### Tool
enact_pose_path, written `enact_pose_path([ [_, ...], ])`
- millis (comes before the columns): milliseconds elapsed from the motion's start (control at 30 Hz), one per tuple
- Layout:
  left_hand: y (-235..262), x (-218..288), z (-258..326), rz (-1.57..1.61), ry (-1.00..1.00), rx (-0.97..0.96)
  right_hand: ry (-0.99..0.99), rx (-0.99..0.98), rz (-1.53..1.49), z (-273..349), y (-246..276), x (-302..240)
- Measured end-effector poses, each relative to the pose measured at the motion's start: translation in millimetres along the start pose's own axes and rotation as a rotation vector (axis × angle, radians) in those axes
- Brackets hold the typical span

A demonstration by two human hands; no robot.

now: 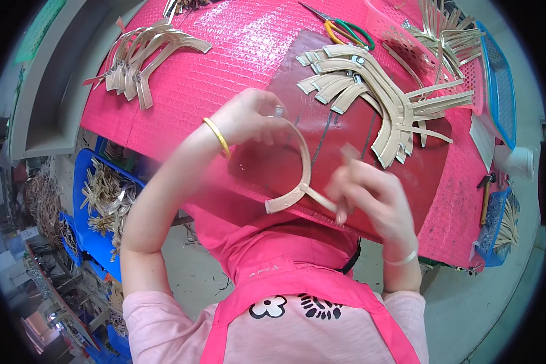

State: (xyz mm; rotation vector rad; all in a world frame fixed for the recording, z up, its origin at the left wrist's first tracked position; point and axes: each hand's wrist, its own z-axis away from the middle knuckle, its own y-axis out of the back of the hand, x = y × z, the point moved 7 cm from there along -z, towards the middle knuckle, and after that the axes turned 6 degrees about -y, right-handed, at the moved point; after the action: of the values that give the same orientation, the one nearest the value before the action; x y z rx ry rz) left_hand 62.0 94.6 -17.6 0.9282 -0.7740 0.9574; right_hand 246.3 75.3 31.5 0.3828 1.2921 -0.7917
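A beige Y-shaped strap [304, 167], which looks like a shoe strap, curves between my hands over a dark red mat. My left hand [258, 124] is closed on its upper end, where a small greyish piece [278, 111] shows by the fingers. The lower wide end hangs free near the mat's front edge. My right hand [370, 197], curled and smeared by motion, has the narrow side branch running to its fingers. A blurred tan piece [349, 151] sticks up above that hand; I cannot make out what it is. Beyond lies a pile of similar straps [379, 91], some with buckles.
Scissors [346, 30] with yellow and green handles lie behind the mat [273, 155]. More straps [142, 57] sit on the pink table cover [182, 109] at left. Pink [400, 36] and blue baskets [497, 91], a white cup [514, 162] and a hammer [485, 197] stand right.
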Motion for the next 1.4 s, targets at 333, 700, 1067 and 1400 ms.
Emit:
enact_pose_path([
  [333,-14.3,-12.2,22.1,0.484,0.000,0.027,-0.272,0.036,-0.067,-49.8,-19.5,42.1],
  [700,-11.5,-5.6,25.3,0.640,-0.216,0.217,-0.277,0.004,-0.256,-47.8,-31.1,49.0],
  [1067,-10.7,-8.2,31.4,0.729,-0.283,0.356,0.039,0.134,-0.267,-66.6,-38.2,36.8],
  [1400,6.1,67.1,101.8,-0.780,-0.684,1.098,-0.034,0.205,-0.166,-56.5,-30.0,36.3],
])
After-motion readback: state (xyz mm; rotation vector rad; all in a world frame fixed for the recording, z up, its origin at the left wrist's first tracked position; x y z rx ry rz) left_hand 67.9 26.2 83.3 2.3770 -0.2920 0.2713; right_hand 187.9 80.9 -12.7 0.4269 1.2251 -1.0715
